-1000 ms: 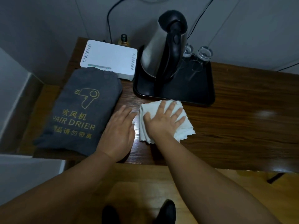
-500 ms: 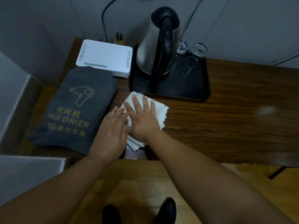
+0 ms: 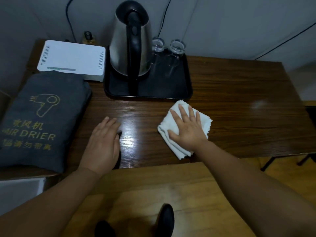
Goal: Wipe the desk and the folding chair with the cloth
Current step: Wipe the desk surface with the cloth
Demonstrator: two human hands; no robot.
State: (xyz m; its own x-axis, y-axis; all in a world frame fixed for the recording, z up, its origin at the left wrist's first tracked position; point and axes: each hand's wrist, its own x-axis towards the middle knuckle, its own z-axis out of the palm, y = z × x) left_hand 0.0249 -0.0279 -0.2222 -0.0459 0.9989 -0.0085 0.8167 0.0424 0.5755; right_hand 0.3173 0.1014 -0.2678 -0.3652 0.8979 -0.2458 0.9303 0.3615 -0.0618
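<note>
The right hand (image 3: 185,130) presses flat, fingers spread, on the cloth (image 3: 183,129) lying on the desk (image 3: 239,106) just beside the tray (image 3: 186,93). The left hand (image 3: 102,144) rests open, empty. A wide stroke could nudge the tray and topple the glasses (image 3: 168,52).

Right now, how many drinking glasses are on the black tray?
2. One glass stands just right of the kettle; the other glass is beside it, further right. The kettle may hide more.
</note>
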